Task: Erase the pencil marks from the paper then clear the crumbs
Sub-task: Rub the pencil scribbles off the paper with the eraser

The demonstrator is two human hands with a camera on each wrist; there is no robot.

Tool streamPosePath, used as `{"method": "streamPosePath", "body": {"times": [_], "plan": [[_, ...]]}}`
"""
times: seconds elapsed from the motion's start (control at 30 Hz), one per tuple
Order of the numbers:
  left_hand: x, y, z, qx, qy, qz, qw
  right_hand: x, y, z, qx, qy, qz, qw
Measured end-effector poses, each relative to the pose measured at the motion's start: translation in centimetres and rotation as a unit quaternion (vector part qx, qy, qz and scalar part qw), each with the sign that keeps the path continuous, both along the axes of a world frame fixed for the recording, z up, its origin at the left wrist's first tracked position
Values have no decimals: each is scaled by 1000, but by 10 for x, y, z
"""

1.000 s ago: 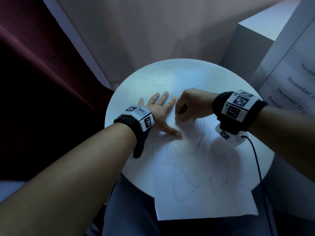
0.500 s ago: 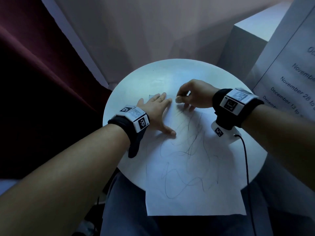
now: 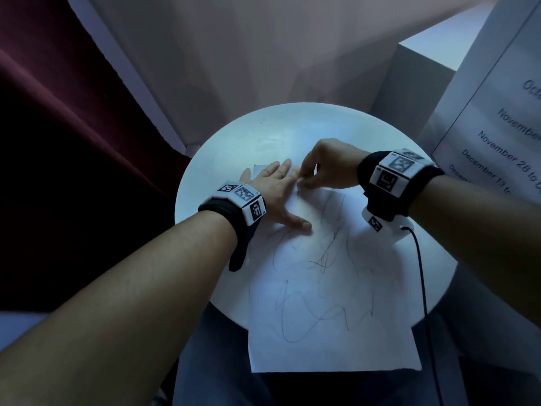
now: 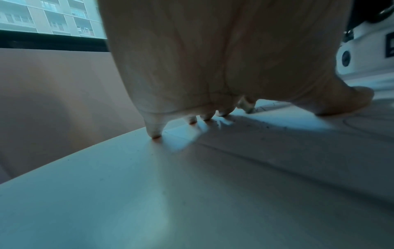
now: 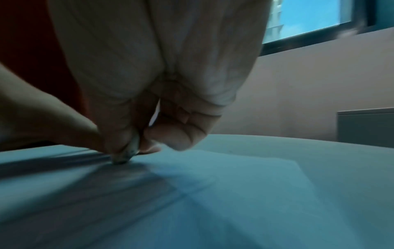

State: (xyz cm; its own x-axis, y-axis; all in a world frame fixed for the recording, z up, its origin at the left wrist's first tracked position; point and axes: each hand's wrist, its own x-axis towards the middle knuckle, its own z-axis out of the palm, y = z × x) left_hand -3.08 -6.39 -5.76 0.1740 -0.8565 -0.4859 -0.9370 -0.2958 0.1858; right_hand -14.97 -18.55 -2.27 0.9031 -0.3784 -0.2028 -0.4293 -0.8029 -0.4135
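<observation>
Our left hand [image 3: 273, 193] lies flat with fingers spread and straight, pressing the far left corner of the paper [image 3: 330, 303] onto the table [image 3: 222, 159]; in the left wrist view the fingertips [image 4: 155, 134] bear down at the sheet's edge. Our right hand [image 3: 328, 168] is curled, thumb and fingers pinching a small eraser [image 5: 125, 154], its grey tip down on the paper just beside our left index finger. The eraser stands nearly upright, its long axis tilted a little. The paper runs lengthwise from the hands toward us, its near end overhanging the table's rim. Pencil scribbles [image 3: 322, 288] cover the sheet's middle and near part, on our side of both hands. Dark crumbs [image 4: 255, 125] speckle the paper by our left fingertips.
</observation>
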Motion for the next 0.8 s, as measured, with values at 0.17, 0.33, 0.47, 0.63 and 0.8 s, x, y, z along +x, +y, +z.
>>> {"method": "streamPosePath", "body": {"times": [0.17,0.33,0.47,0.63,0.8], "plan": [[1,0,-2,-4,5,-2,1000,-5,15,-8,13,-8,7,1000],[2,-1,-4,0,1,-4,1000,-4,2,-5,-2,0,-4,1000],[2,-1,-5,2,-6,-4,1000,-2,-5,-9,-10,-45,-43,998],[3,-3,-5,9,-1,-7,1000,-4,6,-6,12,31,37,999],[2,-3,-4,17,-11,-9,1000,-3,-14,-8,1,-31,-33,999]]}}
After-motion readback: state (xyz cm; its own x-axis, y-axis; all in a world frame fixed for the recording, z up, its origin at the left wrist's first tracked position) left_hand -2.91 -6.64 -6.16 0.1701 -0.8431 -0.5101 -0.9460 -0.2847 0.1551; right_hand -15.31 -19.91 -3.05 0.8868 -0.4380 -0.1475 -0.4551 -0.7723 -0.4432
